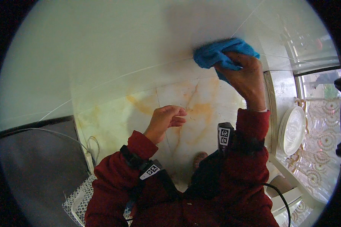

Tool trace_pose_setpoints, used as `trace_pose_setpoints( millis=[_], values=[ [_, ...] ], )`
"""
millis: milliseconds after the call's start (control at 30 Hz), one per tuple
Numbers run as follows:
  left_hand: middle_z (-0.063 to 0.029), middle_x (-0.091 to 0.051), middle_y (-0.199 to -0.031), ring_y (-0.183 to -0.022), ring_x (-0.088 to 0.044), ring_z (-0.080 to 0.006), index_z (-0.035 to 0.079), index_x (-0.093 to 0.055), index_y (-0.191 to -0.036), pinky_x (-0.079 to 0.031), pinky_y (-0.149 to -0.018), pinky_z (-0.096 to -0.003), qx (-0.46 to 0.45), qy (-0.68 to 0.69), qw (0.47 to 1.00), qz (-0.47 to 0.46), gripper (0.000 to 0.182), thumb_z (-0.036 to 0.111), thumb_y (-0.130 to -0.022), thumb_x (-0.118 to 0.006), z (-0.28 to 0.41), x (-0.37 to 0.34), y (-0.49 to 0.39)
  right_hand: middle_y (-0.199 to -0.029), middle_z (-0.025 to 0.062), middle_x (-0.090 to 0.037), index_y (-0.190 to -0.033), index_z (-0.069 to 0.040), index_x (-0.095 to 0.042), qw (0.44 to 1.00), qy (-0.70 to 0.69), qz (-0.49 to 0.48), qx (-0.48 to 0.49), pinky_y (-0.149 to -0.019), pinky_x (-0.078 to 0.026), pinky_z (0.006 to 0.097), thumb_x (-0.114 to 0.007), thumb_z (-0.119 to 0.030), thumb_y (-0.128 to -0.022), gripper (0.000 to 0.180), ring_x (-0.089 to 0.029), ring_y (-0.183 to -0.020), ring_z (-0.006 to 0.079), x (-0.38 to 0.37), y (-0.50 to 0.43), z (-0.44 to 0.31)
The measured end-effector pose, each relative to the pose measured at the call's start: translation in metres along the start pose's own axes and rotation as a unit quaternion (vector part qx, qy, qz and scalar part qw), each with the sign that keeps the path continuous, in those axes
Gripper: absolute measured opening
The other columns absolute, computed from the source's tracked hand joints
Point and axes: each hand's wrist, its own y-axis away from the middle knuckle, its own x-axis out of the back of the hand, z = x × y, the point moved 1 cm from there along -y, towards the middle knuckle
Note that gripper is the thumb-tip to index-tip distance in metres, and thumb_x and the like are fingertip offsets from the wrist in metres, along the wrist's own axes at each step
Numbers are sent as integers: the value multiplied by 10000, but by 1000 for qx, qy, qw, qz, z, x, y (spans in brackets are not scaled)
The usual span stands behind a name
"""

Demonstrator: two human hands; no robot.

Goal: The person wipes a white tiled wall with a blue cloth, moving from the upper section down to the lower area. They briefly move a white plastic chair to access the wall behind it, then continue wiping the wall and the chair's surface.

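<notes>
A crumpled blue cloth (213, 54) is bunched in my right hand (244, 76), at the upper right. The cloth lies against, or very close to, a pale glossy wall-like surface (116, 42), where a soft shadow shows beside it. Lower down, my left hand (167, 120) hangs in front of me over the marble-look tiles (199, 107), its fingers loosely bent and apart with nothing between them. Both forearms wear red sleeves with dark straps and marker-tagged devices.
At the right, a stack of white plates (292, 130) stands on a white ledge beside a lace curtain (324, 136) and window. A dark grey panel (39, 164) fills the left, with a pale cable (59, 133) across it. White mesh (82, 195) lies below.
</notes>
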Motion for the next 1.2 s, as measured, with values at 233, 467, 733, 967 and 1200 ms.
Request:
trace_pose_setpoints(
  millis=[233, 467, 733, 967, 1200],
  values=[
    [-140, -625, -1042, -867, -636, -221, -4, -563, -1074, -511, -778, -330, -8, 11, 1000, -8, 277, 216, -916, -503, 4, 6, 1, -782, 152, -663, -877, -51, -694, 997, 60, -49, -30, -662, -514, 319, -746, -206, -653, 278, -654, -691, 244, -49, 3, 58],
    [-150, -620, -1051, -867, -634, -222, -15, -551, -1099, -510, -782, -328, -27, 1, 1000, 0, 292, 209, -920, -496, 8, 4, 8, -813, 164, -657, -820, -55, -691, 989, 107, -62, -83, -683, -512, 375, -732, -305, -655, 302, -638, -752, 324, -102, 19, 123],
    [-145, -620, -1055, -866, -630, -211, -7, -557, -1079, -505, -771, -318, -41, 9, 999, 17, 273, 206, -921, -492, 8, 8, 25, -757, 178, -651, -772, -43, -683, 955, 174, 8, -238, -681, -494, 393, -676, -316, -701, 282, -634, -723, 331, -119, 40, 176],
    [-140, -625, -1042, -866, -631, -208, 0, -560, -1074, -504, -771, -316, -47, 29, 998, -7, 274, 216, -921, -491, -12, 32, 22, -738, 219, -638, -752, -4, -677, 891, 47, 297, -341, -663, -461, 439, -620, -290, -707, 295, -609, -684, 377, -73, 31, 195],
    [-137, -626, -1036, -861, -633, -206, 4, -571, -1060, -508, -764, -311, -43, 21, 999, -10, 276, 230, -919, -497, -1, 29, 21, -795, 149, -659, -919, 19, -669, 790, -91, 576, -190, -651, -482, 348, -609, -243, -788, 298, -596, -677, 218, 1, 6, 139]
  ],
)
